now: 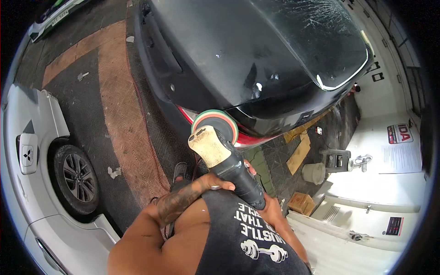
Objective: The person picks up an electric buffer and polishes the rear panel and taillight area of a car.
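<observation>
A black polisher (237, 179) with a worn, light-coloured head cover is held in front of me. My left hand (219, 183) is wrapped round its body from the left, thumb on the near side, with fingertips showing on the far side. My right hand (271, 210) grips the rear end of the polisher, its fingers partly hidden. The round pad (219, 114), edged in green and orange, is against or very close to the red tail light (185, 113) of a black car (206, 59). Contact is hard to make out behind the tool.
A white car (27, 183) stands on the left. A red cord (145, 133) runs along the patterned floor mat (117, 101). At right are a white bucket (313, 173), a cardboard box (301, 203), cardboard strips (299, 153) and a white door (366, 229).
</observation>
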Demonstrator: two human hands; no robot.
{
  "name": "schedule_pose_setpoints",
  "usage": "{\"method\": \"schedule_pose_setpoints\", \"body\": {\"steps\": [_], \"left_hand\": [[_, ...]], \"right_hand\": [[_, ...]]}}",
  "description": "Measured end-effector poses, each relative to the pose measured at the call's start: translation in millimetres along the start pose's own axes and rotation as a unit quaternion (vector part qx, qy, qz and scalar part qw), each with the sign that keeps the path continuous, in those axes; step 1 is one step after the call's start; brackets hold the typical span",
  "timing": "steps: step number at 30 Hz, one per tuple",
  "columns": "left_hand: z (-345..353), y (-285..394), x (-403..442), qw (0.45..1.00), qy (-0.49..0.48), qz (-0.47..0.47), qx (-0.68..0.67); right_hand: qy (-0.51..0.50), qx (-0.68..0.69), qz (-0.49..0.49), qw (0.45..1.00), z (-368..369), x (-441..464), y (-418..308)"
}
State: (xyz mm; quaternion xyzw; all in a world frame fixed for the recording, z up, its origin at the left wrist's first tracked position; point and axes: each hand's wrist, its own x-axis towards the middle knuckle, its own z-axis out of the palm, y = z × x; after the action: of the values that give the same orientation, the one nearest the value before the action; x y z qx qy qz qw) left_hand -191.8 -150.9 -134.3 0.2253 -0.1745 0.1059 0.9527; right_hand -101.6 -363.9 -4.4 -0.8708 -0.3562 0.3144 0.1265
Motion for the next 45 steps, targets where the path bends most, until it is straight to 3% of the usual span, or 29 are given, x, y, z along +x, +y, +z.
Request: {"method": "schedule_pose_setpoints", "body": {"steps": [6,11,15,22,25,28,30,32,34,40,45], "left_hand": [[-2.3,3.4,-2.4,0.999,0.015,-0.025,-0.036],[4.5,13.9,6.1,0.998,-0.03,-0.002,0.051],[16.3,23.5,14.5,0.995,-0.041,-0.039,0.078],[39.3,17.7,26.1,0.986,0.025,-0.147,0.081],[49.9,14.9,38.7,0.968,0.078,-0.181,0.152],[54.6,6.4,46.2,0.967,0.121,-0.202,0.1],[74.3,10.4,59.4,0.964,0.147,-0.208,0.077],[88.5,11.1,71.8,0.965,0.178,-0.187,0.047],[101.6,14.5,81.4,0.965,0.182,-0.179,0.058],[122.0,29.3,87.7,0.962,0.201,-0.179,-0.044],[128.9,36.9,87.1,0.967,0.191,-0.167,-0.031]], "right_hand": [[-0.004,0.005,-0.029,1.0,7.8,6.1,15.1],[0.004,0.014,-0.007,1.0,12.0,4.8,17.5],[0.024,0.073,-0.009,0.997,20.8,-2.0,22.7],[0.024,0.18,0.039,0.983,47.6,-17.8,53.7],[0.0,0.202,0.085,0.976,53.1,-20.8,52.4],[0.011,0.237,0.109,0.965,30.8,-38.4,32.4],[0.065,0.178,0.134,0.973,7.3,-55.5,15.1],[0.027,0.184,0.075,0.98,-14.3,-66.1,19.2],[-0.085,0.361,0.129,0.92,-52.8,-77.7,-3.0],[-0.118,0.308,0.168,0.929,-99.9,-86.4,-41.9],[-0.14,0.285,0.188,0.929,-113.8,-83.4,-49.4]]}}
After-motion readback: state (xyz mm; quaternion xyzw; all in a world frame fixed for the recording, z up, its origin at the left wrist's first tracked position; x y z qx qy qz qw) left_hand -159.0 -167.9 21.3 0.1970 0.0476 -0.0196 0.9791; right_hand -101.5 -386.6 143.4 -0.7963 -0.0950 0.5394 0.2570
